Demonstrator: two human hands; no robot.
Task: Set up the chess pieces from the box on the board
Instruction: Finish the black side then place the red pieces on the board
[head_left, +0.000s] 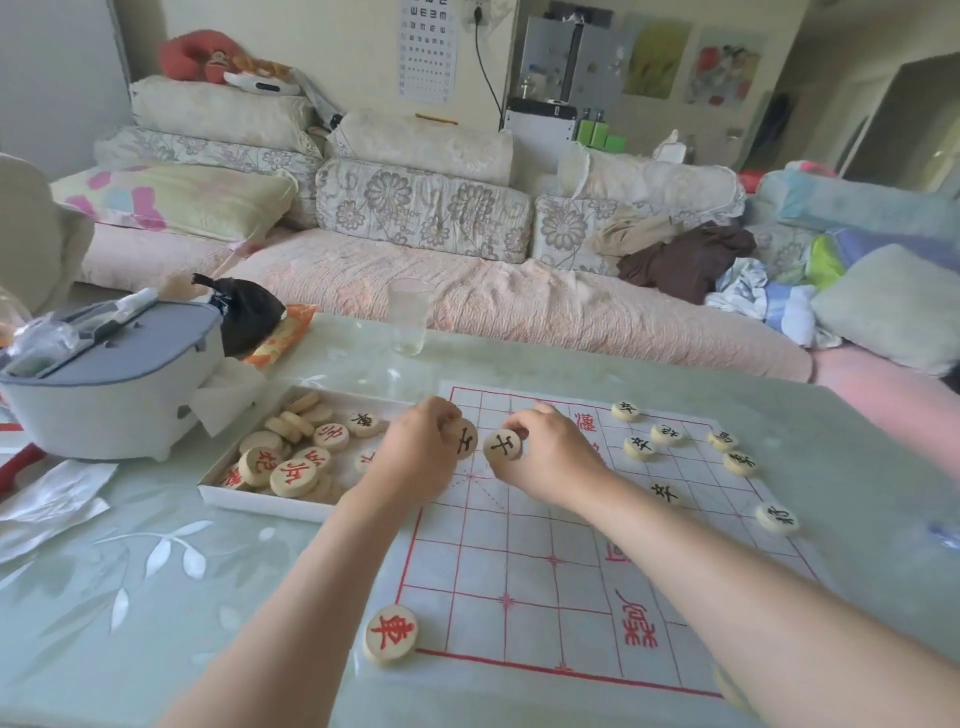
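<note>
A white paper board with red grid lines lies on the table. My left hand pinches a round wooden piece with a black character above the board's far left part. My right hand pinches a second black-marked piece right beside it. The white box to the left of the board holds several pieces, red and black. Several black-marked pieces lie on the board's far right side. One red-marked piece sits at the board's near left corner.
A grey and white appliance stands at the table's left, with paper in front of it. A black bag and an orange packet lie behind the box. A drinking glass stands near the far edge. A sofa runs behind.
</note>
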